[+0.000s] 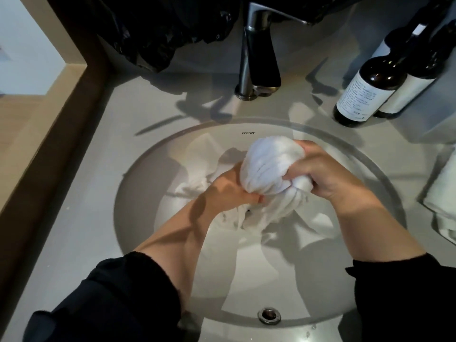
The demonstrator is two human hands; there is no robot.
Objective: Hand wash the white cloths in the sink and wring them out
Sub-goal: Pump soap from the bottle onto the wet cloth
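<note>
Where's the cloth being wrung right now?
In the head view, the bunched white cloth is over the middle of the sink, gripped between the left hand and the right hand, just in front of the faucet.

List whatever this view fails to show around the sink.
All in the head view:
- Left hand: fingertips buried under the bunched cloth.
- Front bottle: label print too small and blurred.
- Rear bottle: partly behind the front one.
- Folded towel: cut by the right edge.
</note>
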